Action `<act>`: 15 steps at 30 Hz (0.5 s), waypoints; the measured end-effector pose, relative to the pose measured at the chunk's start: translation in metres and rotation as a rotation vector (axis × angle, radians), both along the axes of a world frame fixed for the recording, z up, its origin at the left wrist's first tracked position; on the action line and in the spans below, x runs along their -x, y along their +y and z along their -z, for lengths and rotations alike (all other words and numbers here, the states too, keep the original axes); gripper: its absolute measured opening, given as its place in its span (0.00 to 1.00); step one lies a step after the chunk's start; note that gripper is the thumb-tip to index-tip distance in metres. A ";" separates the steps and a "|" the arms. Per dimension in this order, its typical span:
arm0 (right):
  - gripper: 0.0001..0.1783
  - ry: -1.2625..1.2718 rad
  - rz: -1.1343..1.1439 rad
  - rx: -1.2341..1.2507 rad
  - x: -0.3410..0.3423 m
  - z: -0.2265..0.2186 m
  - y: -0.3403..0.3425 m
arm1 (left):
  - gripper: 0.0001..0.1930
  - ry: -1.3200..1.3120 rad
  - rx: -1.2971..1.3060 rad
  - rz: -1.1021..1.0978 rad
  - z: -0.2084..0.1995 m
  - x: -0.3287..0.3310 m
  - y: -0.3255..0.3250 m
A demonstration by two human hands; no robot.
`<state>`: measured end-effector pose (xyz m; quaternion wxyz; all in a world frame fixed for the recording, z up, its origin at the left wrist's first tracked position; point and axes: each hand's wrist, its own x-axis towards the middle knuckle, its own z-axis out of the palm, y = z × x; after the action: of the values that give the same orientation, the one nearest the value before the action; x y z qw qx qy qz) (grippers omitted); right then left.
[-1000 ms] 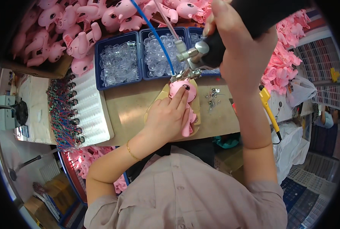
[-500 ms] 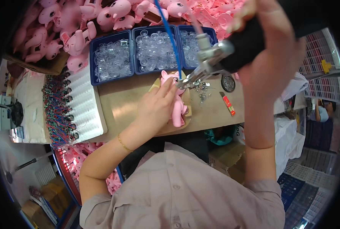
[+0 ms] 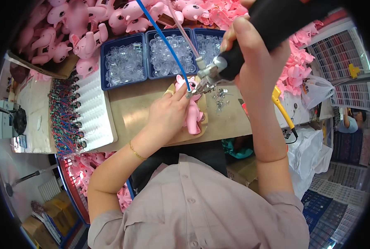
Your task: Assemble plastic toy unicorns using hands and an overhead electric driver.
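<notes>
My left hand (image 3: 166,114) presses a pink toy animal (image 3: 192,121) down on the work table, its fingers resting over the toy's upper body. The toy lies with one printed eye facing up. My right hand (image 3: 261,68) is wrapped round a black-bodied power screwdriver (image 3: 278,27), held slanting over the toy. Its metal nose (image 3: 208,76) reaches down to the toy's head, close to my left fingertips; whether the tip touches is hard to tell. A blue tube (image 3: 164,39) and a pale pink tube run up from the nose.
Three blue trays (image 3: 104,85) of clear plastic parts stand behind the toy, backed by heaped pink toy pieces (image 3: 85,41). Small metal bits (image 3: 221,99) lie right of the toy. A white tray (image 3: 98,116) borders wired components (image 3: 62,120). A yellow-handled tool (image 3: 282,108) is beyond my right forearm.
My right hand and the screwdriver have moved left, the nose shifting slightly left over the toy. The yellow-handled tool has come into view; my forearm now mostly covers the red-orange object. My left hand stays put.
</notes>
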<state>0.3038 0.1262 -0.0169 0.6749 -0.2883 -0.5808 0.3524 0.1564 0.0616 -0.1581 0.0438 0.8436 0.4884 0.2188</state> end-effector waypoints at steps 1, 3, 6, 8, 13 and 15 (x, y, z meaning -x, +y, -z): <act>0.08 0.031 0.011 0.003 0.001 -0.001 0.004 | 0.18 -0.005 -0.010 0.005 -0.001 -0.001 0.001; 0.08 -0.044 -0.036 0.006 0.005 -0.021 -0.002 | 0.19 -0.013 -0.013 -0.002 0.000 0.001 0.001; 0.13 0.046 0.033 -0.024 0.001 -0.060 -0.025 | 0.20 -0.067 -0.064 0.020 0.004 -0.002 0.001; 0.16 0.007 -0.242 0.023 -0.028 -0.071 -0.031 | 0.20 -0.043 -0.102 0.021 0.004 -0.003 0.002; 0.13 -0.006 -0.106 0.012 -0.008 -0.036 -0.056 | 0.19 -0.057 -0.060 -0.010 0.005 0.003 -0.001; 0.11 0.021 -0.060 0.015 -0.007 -0.032 -0.060 | 0.19 -0.053 -0.066 0.000 0.005 0.002 0.000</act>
<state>0.3103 0.0667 0.0154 0.6679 -0.2722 -0.5793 0.3797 0.1547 0.0614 -0.1631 0.0287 0.8384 0.4797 0.2572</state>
